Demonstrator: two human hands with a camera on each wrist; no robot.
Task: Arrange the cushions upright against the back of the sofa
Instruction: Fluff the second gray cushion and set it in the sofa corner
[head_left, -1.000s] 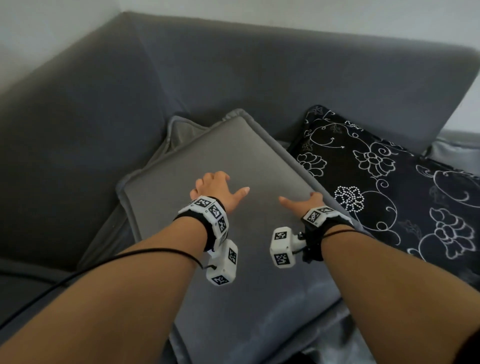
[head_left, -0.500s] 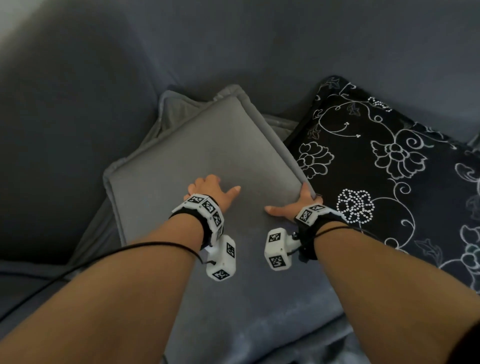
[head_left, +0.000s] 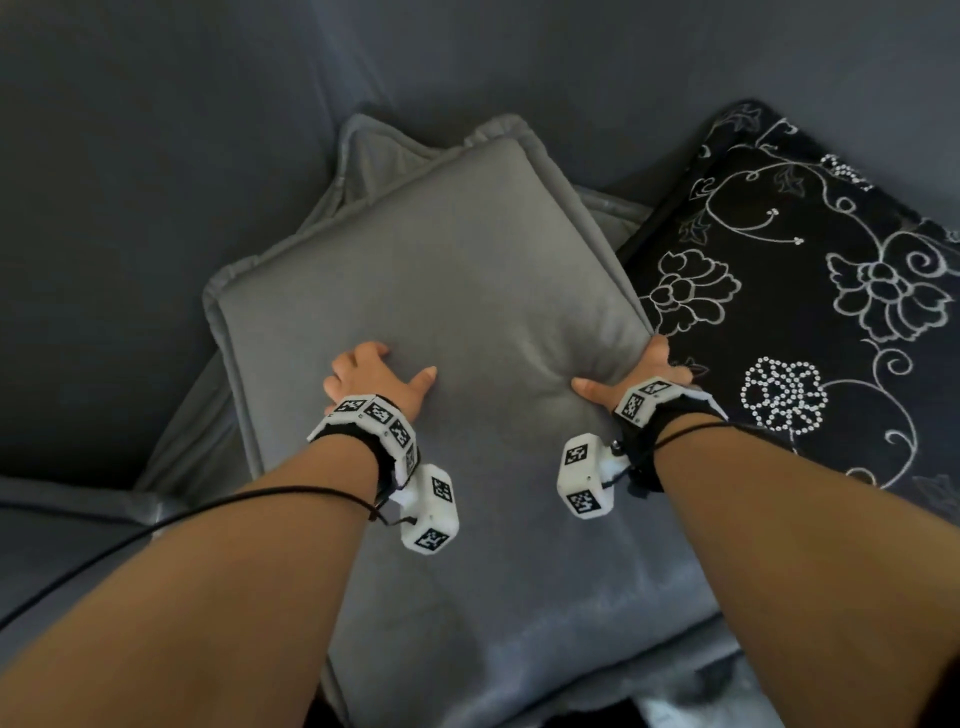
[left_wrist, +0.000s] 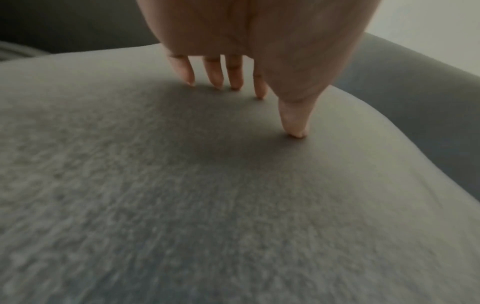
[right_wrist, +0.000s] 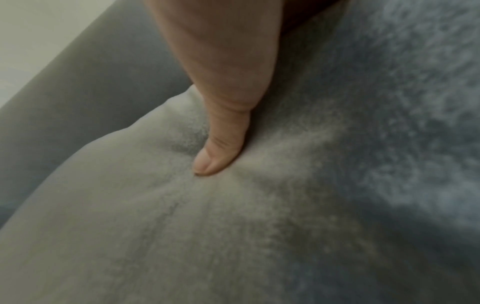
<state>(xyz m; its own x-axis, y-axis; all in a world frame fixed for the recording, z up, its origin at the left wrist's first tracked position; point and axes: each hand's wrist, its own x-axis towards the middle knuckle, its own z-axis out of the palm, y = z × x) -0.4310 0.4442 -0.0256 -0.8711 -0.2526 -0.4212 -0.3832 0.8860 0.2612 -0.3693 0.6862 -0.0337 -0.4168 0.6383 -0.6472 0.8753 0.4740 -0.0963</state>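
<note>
A plain grey cushion (head_left: 441, 270) lies slanted on top of a second grey cushion (head_left: 371, 156) in the sofa's corner. My left hand (head_left: 395, 370) rests on its face, and in the left wrist view its fingertips (left_wrist: 235, 82) and thumb touch the fabric (left_wrist: 182, 185). My right hand (head_left: 626, 375) grips the cushion's right edge. Its thumb (right_wrist: 218, 152) presses a dimple into the top (right_wrist: 182, 226), while its fingers go round the edge out of sight. A black cushion with white flowers (head_left: 805, 312) lies flat to the right.
The grey sofa back (head_left: 545, 57) rises behind the cushions and the armrest (head_left: 130, 208) closes off the left side. The black cushion touches the grey one's right edge beside my right hand. Wrist-camera cables trail along both forearms.
My right hand has slid to the grey cushion's right edge and taken hold of it, thumb now dented in. The left hand stays on the cushion's face. The view has moved closer.
</note>
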